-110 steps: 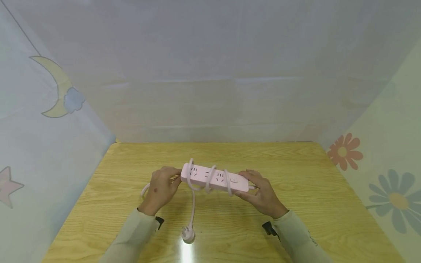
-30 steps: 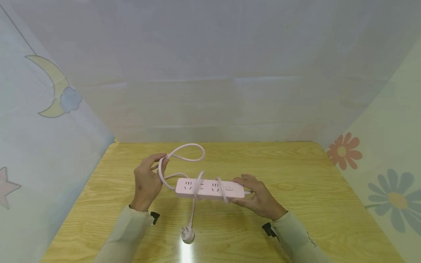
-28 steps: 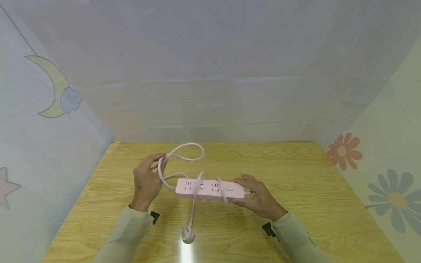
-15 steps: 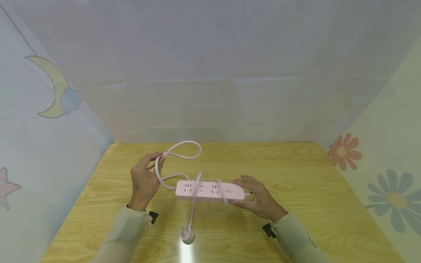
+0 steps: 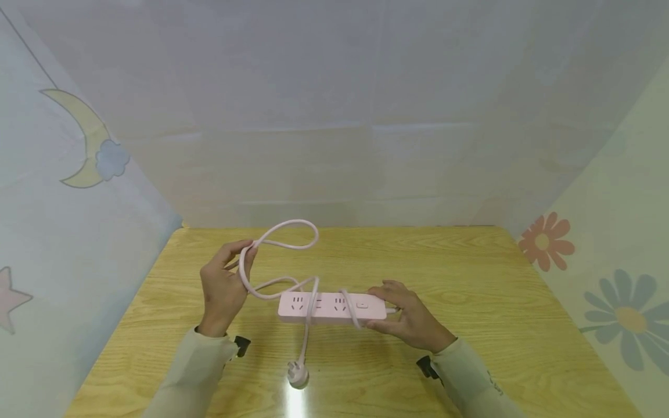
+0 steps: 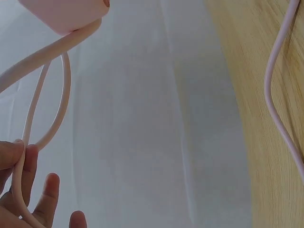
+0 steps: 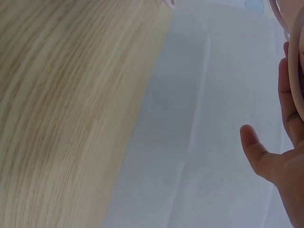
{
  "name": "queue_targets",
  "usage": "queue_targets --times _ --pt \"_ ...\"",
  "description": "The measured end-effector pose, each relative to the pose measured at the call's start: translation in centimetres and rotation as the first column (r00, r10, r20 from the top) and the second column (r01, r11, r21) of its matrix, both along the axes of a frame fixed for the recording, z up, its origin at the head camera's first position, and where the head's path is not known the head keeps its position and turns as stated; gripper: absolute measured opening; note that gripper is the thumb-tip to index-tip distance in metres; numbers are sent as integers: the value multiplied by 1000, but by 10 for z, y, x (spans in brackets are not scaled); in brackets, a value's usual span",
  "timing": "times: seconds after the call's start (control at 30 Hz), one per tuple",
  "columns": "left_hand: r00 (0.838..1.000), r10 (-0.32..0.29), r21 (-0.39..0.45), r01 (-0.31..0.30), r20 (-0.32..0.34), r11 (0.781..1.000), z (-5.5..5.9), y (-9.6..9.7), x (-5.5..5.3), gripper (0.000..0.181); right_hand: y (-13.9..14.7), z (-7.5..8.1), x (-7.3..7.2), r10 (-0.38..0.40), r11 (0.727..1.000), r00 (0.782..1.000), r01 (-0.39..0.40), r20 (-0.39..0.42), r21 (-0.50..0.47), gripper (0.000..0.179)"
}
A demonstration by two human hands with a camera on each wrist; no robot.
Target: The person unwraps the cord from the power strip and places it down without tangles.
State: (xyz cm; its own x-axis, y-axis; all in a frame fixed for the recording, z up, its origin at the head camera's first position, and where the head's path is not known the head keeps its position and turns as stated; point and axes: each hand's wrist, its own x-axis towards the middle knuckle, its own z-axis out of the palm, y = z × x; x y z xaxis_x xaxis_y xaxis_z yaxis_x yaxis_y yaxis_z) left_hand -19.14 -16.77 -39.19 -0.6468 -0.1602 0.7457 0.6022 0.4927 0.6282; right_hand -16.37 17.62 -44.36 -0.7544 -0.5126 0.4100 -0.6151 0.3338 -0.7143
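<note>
A pale pink power strip [image 5: 326, 310] is held level over the table, with two turns of its cord wound round it. At its right end, by the switch, my right hand [image 5: 410, 316] grips it between thumb and fingers. Off to the left my left hand [image 5: 226, 284] pinches the pink cord [image 5: 242, 270] between thumb and fingertips. A free loop [image 5: 298, 222] of cord arches up beyond those fingertips. The plug [image 5: 298, 374] hangs below the strip on a short length of cord. In the left wrist view the cord [image 6: 27, 118] runs through the pinch.
The wood-grain table [image 5: 470, 273] lies beneath both hands. A pale cloth wall [image 5: 334, 174] rises behind its far edge. Printed side walls, one with a moon [image 5: 86, 136] and one with flowers [image 5: 543, 241], flank it.
Since the oldest frame one cord turn has come off the strip's left end, and the strip has levelled. Over the last second my left hand drew the cord leftward; the strip sank slightly.
</note>
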Motion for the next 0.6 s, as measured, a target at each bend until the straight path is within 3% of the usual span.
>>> queue_targets --times 0.23,0.6 --pt "999 -50 46 50 3 998 2 0 5 20 0 -1 -3 15 1000 1000 -15 -22 4 49" --pt "991 -129 124 132 -30 984 9 0 13 22 1 -3 -4 -62 997 998 62 -15 54 46"
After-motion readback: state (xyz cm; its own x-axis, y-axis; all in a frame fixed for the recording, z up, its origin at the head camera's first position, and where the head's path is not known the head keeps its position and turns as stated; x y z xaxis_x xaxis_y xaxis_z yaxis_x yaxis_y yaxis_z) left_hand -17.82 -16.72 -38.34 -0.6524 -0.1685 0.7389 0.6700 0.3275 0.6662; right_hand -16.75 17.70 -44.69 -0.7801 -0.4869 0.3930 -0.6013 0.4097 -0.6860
